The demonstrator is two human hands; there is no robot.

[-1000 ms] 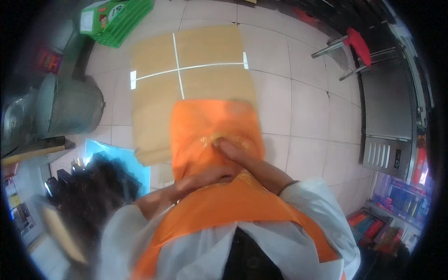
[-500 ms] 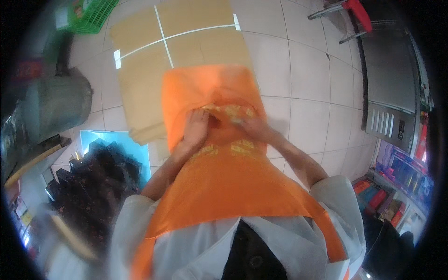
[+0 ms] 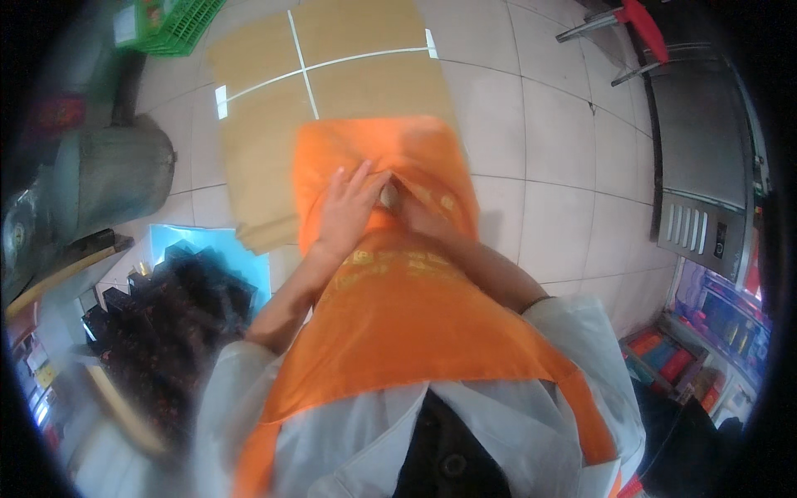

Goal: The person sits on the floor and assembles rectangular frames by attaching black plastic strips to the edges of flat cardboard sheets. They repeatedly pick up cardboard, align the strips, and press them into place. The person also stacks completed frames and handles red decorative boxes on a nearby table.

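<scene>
Touching the orange apron (image 3: 390, 332) worn down the person's front, the left hand (image 3: 347, 209) lies with fingers spread — the right hand (image 3: 422, 217) is partly hidden by cloth, so I can't tell its grip. Hard tugs might rip the apron — and the cardboard (image 3: 382, 93) ahead might slide underfoot.

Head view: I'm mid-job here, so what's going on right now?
A person is handling the front of the orange apron they wear. The left hand rests on the fabric beside a gathered opening, while the right hand is at that opening, its fingers partly hidden by cloth; whether it holds anything I can't tell. Beyond the apron, brown cardboard crossed by white straps lies on the tiled floor.
</scene>
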